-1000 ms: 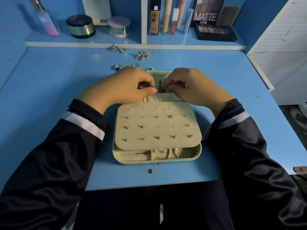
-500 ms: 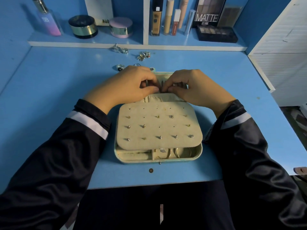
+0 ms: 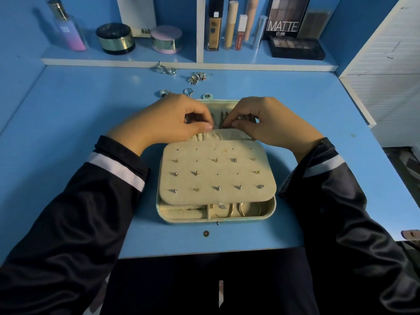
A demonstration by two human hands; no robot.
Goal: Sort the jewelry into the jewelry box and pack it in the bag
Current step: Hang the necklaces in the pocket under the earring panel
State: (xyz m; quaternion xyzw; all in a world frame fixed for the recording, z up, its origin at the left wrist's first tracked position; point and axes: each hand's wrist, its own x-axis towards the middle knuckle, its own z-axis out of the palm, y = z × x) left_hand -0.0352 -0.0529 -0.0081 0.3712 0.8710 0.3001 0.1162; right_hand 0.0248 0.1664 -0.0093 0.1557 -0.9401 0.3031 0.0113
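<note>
- Mint-green jewelry box [image 3: 181,220] with rounded corners lay open on the blue surface [image 3: 68,121], directly in front of the person, with its lid half on the far side.
- Beige velvet earring panel [image 3: 227,178] lay flat over the near half of the box. Small stud earrings [image 3: 234,159] sat in several of its holes; other holes were empty.
- Below the panel's front edge, the compartments showed gold hoops [image 3: 241,209] in the right one and a beige roll in the left one.
- Both hands were at the lid half, close together, just above a gathered beige pocket [image 3: 216,135].
- Right hand [image 3: 270,119]: fingers curled, thumb and forefinger pinched on thin dark strands [image 3: 221,120] inside the lid. What kind of piece these were could not be told.
- Left hand [image 3: 172,119]: fingers curled, thumb tip against the forefinger just beside the same strands. Whether it gripped them could not be told.
- Three loose rings [image 3: 188,91] lay in a row just beyond the box, partly behind the left hand.
- Two silver clusters [image 3: 197,77] lay further back, near the shelf [image 3: 136,56].
- The shelf carried a pink-and-lilac perfume bottle [image 3: 68,30], a black jar [image 3: 115,38], a pink jar [image 3: 166,39], upright tubes and a palette marked MATTE [image 3: 286,17].
- Small round brown disc [image 3: 206,233] lay on the surface just in front of the box clasp.
</note>
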